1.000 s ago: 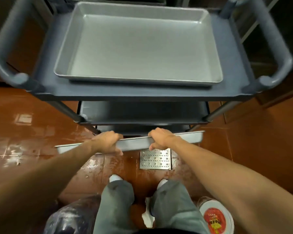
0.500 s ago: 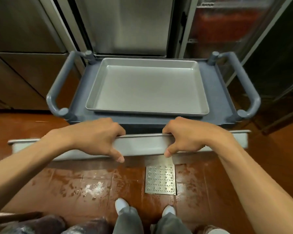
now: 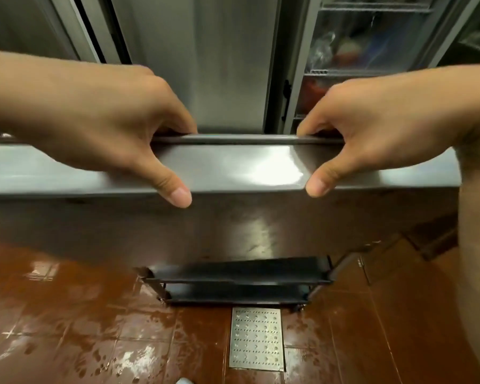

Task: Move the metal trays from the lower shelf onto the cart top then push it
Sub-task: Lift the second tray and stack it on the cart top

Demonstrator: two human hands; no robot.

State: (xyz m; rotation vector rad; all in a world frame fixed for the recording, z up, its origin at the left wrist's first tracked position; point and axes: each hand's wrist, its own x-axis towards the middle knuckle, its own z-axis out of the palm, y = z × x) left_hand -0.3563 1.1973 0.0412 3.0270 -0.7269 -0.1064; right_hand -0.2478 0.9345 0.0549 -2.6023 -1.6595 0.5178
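Observation:
A metal tray (image 3: 233,167) is held up high and close to the camera, its near side wall and underside filling the middle of the view. My left hand (image 3: 117,126) grips its near rim on the left, thumb down over the wall. On the right, my right hand (image 3: 372,126) holds the same rim in the same way. The raised tray hides the cart top and the tray lying on it. Only the cart's dark lower shelves (image 3: 233,281) show beneath the tray's underside.
A wet red-brown tiled floor (image 3: 81,328) lies below, with a perforated metal drain cover (image 3: 257,339) near my feet. Behind the cart stand a stainless steel door (image 3: 205,65) and a glass-fronted fridge (image 3: 366,56) with goods inside.
Both hands have lifted the tray from knee height up to chest height and toward the cart, so it now covers the cart top and the tray resting there.

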